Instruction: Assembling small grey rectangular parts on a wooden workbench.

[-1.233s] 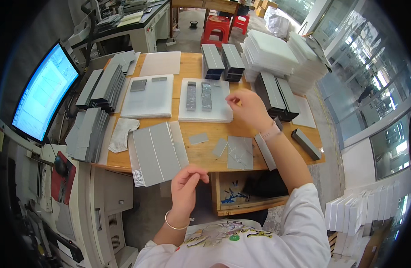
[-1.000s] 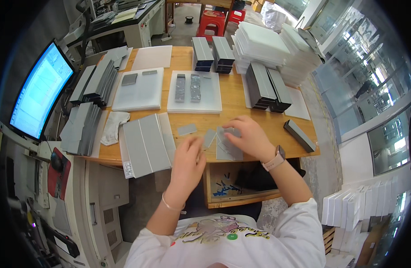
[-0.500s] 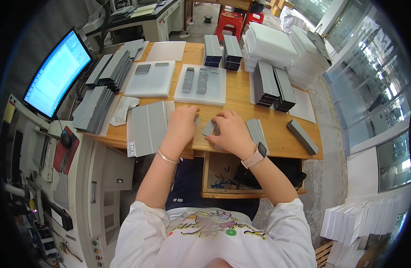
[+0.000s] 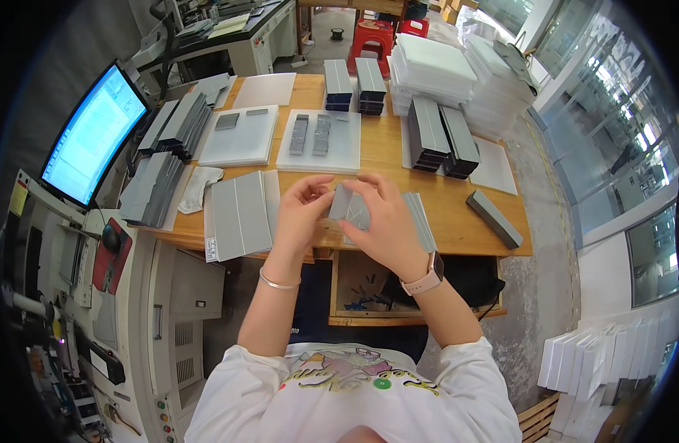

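Observation:
My right hand (image 4: 387,225) grips a small grey rectangular piece (image 4: 341,201) between thumb and fingers, tilted up above the table's front edge. Close to its left edge is my left hand (image 4: 304,207), its fingers bent and its thumb apart from them; I see nothing between them. Under my right hand lie grey sheets with thin pale lines, partly hidden, and a fan of grey strips (image 4: 419,220) shows to its right. Left of my left hand rests a stack of grey lined sheets (image 4: 239,214).
Beyond my hands, white slabs (image 4: 341,161) carry two rows of small grey pieces (image 4: 321,135). Dark grey block stacks (image 4: 430,136) stand at the right, and a single grey bar (image 4: 494,219) lies nearer. Below the tabletop, an open drawer (image 4: 347,320) juts out.
My right hand has raised the small grey piece and tilted it up. My left hand has moved slightly right, closer to the piece, with its fingers spread more. The whole view has shifted slightly.

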The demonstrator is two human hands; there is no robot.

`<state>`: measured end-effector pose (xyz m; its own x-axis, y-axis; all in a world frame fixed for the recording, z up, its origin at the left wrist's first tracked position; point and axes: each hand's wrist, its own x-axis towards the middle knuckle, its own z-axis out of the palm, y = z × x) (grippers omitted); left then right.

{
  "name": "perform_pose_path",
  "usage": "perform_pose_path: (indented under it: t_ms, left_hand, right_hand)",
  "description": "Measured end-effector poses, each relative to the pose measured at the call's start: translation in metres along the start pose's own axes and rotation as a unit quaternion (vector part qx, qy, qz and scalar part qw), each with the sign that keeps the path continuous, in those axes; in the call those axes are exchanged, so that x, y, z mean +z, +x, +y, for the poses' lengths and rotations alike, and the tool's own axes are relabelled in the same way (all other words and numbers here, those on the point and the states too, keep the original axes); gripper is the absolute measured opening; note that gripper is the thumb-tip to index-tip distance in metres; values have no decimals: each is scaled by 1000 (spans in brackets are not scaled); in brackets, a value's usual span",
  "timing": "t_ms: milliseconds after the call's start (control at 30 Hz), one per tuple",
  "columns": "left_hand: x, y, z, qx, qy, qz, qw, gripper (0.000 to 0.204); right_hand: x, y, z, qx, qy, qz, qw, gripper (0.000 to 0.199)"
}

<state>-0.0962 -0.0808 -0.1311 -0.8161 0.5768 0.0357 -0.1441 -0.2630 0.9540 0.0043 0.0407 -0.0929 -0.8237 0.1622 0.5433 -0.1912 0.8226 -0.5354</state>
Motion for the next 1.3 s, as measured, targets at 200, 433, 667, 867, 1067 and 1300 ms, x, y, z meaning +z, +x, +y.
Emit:
perform_pose_path:
  t_ms: [200, 433, 667, 867, 1067, 1300]
  left_hand:
    - [11, -14, -14, -52, -172, 60, 982, 16]
    - [12, -22, -29, -31, -258, 84, 962, 12]
    - [13, -32, -30, -49, -268, 75, 959, 12]
    - [16, -38, -35, -56, -290, 100, 950, 12]
    - [9, -43, -38, -32, -279, 116, 953, 11]
    - [10, -50, -19, -14, -252, 134, 958, 11]
  right_hand:
    - [-3, -7, 1, 13, -3, -30, 999, 47]
    - [4, -17, 2, 69, 20, -59, 996, 48]
    - [9, -29, -4, 158, 129, -97, 974, 51]
    - [11, -38, -10, 164, 116, -62, 978, 49]
    - [27, -39, -18, 129, 97, -23, 987, 47]
    - [26, -35, -24, 85, 95, 3, 992, 46]
